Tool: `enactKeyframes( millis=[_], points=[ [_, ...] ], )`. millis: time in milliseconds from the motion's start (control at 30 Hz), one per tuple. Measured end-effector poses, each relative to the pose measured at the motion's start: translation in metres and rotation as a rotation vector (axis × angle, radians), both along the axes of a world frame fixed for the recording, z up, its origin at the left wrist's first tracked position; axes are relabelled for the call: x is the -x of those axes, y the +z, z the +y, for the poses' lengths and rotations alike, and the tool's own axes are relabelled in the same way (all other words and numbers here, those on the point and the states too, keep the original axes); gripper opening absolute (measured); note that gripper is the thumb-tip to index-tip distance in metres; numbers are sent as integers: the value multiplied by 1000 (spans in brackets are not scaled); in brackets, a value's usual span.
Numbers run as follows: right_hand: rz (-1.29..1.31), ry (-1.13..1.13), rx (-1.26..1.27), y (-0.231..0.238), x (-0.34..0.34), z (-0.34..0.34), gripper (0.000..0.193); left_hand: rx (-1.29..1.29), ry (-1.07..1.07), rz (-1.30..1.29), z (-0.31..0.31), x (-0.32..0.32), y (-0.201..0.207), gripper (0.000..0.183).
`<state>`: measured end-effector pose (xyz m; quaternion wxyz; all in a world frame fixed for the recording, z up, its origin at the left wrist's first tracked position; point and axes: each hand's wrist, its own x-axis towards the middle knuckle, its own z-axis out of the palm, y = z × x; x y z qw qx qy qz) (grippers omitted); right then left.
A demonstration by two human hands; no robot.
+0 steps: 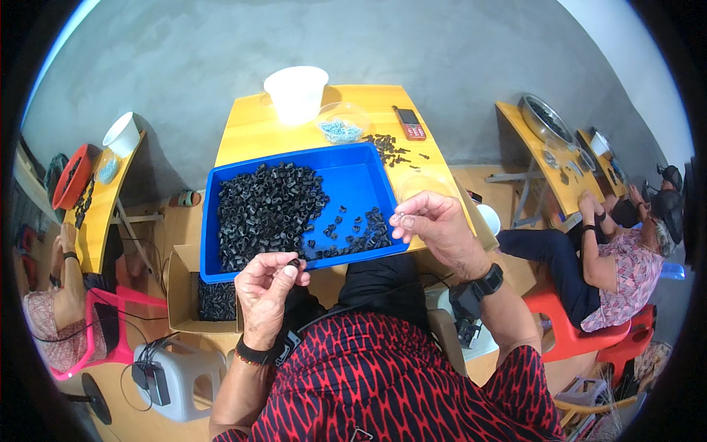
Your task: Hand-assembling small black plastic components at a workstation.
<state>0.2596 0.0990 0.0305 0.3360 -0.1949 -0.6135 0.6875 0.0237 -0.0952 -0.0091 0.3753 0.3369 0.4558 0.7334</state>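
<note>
My left hand (266, 295) is at the near edge of a blue tray (352, 177), pinching a small black plastic part (294, 263) between thumb and fingers. My right hand (440, 227) hovers by the tray's right edge with thumb and fingertips pressed together; whatever they hold is too small to name. A large heap of small black ring-like parts (269, 210) fills the tray's left side. Smaller groups of black pieces (372, 234) lie along its near right side. The tray rests partly on a yellow table (243, 136) and reaches over my lap.
Behind the tray stand a white tub (296, 92) and a clear bowl of small blue-white pieces (341, 130). Dark pieces (387, 149) and a red phone (410, 124) lie right of them. A cardboard box (184, 295) sits low at left. Other people work at tables on both sides.
</note>
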Motion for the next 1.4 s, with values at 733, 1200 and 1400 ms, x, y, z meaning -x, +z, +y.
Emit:
enactKeyframes(
  millis=[733,1200,1400],
  points=[
    [159,123,97,-5,44,-48,8,72,-44,8,-3,0,1,17],
    [-15,38,-189,-15,67,-67,12,51,-117,-46,-2,-1,1,15],
    [-84,-24,-632,-8,75,-68,21,70,-128,-12,-1,-1,0,14]
  ],
)
